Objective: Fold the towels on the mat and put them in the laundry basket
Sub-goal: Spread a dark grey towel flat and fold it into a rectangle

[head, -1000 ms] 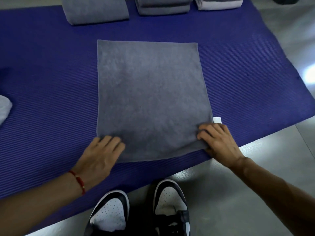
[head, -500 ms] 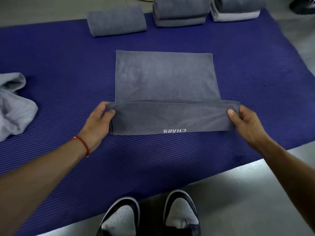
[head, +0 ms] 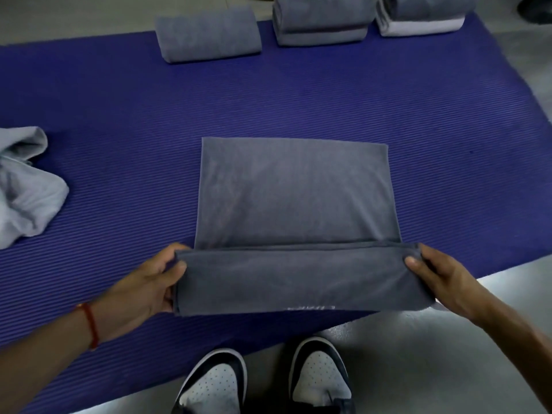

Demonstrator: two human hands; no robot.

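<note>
A dark grey towel (head: 294,192) lies on the blue ribbed mat (head: 119,115), its near part turned up into a folded band (head: 298,279) with faint white lettering on its lower edge. My left hand (head: 149,288) grips the band's left end, thumb on top. My right hand (head: 442,282) pinches the right end. Both ends are lifted slightly off the mat. No laundry basket is in view.
Three piles of folded towels stand along the mat's far edge: a single grey one (head: 209,34), a grey stack (head: 322,19) and a grey-and-white stack (head: 421,16). A crumpled light grey towel (head: 27,189) lies at the left. My two shoes (head: 268,380) stand on grey floor.
One second ago both hands lay on the flat towel's near corners. They lifted that edge and folded it over into a band, which they still hold by its ends.
</note>
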